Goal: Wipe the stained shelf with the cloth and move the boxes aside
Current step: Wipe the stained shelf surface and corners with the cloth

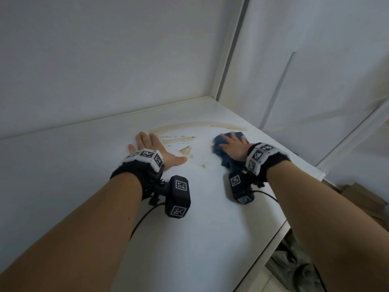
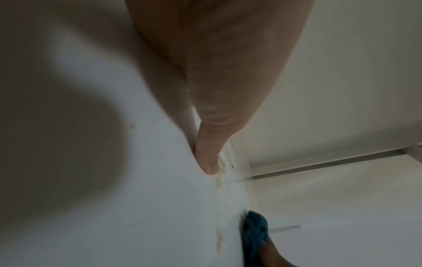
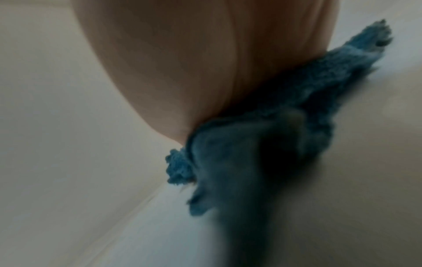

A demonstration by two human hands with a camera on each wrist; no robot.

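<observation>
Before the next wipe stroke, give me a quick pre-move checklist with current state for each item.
1. Cloth under the right hand, flat on the shelf: ok.
2. Left hand flat on the shelf, bracing, beside the stains: ok.
3. Stains still to wipe: the long brown streak and the smaller blotch lie between the hands: not ok, not yet clean.
4. Stroke path from cloth toward the streak free of objects: ok.
5. Boxes moved aside: none on the shelf in any view; cannot tell.
6. Cloth's wiping face clean enough: hidden; cannot tell.
</observation>
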